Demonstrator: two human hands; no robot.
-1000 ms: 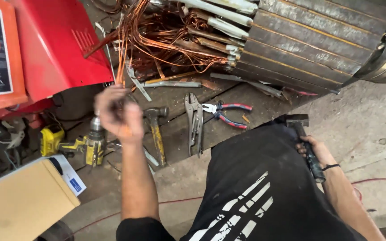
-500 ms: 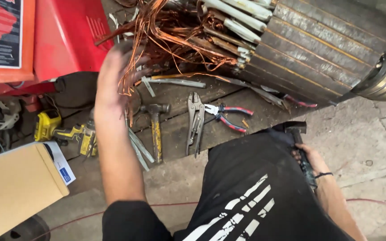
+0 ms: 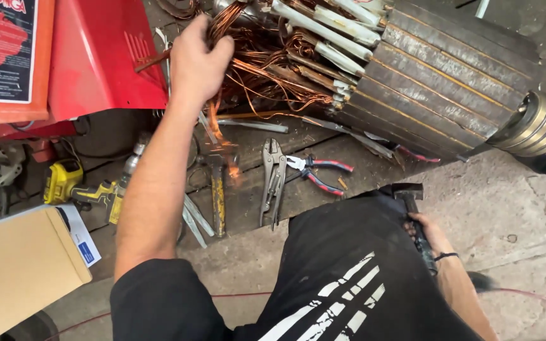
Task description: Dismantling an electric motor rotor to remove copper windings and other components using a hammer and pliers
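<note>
Currently left hand (image 3: 198, 60) is fisted around copper wire bundle (image 3: 266, 60), strands trailing rightward toward rotor core (image 3: 437, 82); right hand (image 3: 428, 230), well apart below, grips hammer (image 3: 412, 208).

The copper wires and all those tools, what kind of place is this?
Probably a motor repair workshop: a big motor rotor with tangled copper wire, plus locking pliers and a hammer lying about.
</note>
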